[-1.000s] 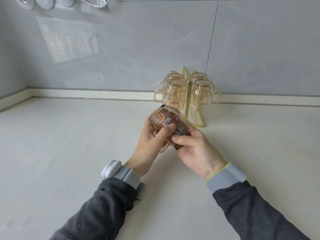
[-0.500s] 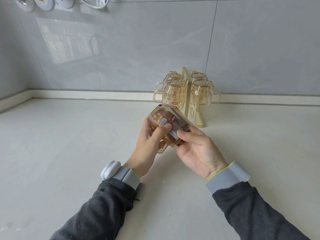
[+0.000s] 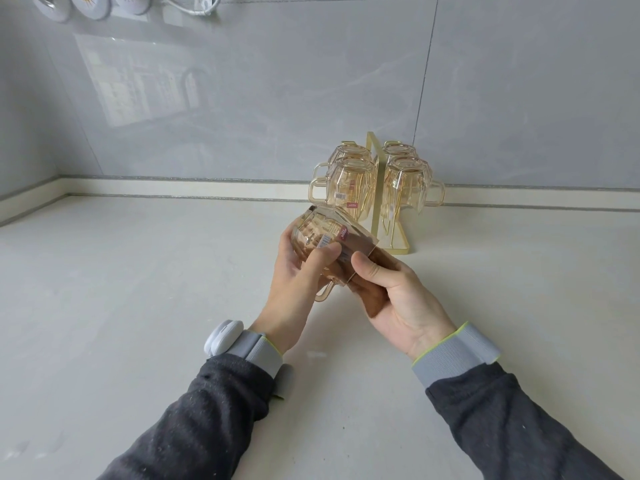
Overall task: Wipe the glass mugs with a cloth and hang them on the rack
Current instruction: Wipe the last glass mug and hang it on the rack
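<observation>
Pale stone countertop (image 3: 121, 306), gold mug rack (image 3: 375, 188) standing on it near the back wall.

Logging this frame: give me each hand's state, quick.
Left hand: gripping the glass mug.
Right hand: pinching the brown cloth against the mug.

Amber glass mug (image 3: 317, 233) in hand, red-and-white label (image 3: 334, 239). Brown cloth (image 3: 375, 299). Same amber on hung mugs (image 3: 351, 188); gold rack (image 3: 375, 188). Off-white plain counter (image 3: 138, 289). Pale grey wall tiles (image 3: 277, 98), faint marble veining. Charcoal sleeves (image 3: 207, 427), light flecks; light grey wristbands (image 3: 453, 351), yellow-green edge.
</observation>
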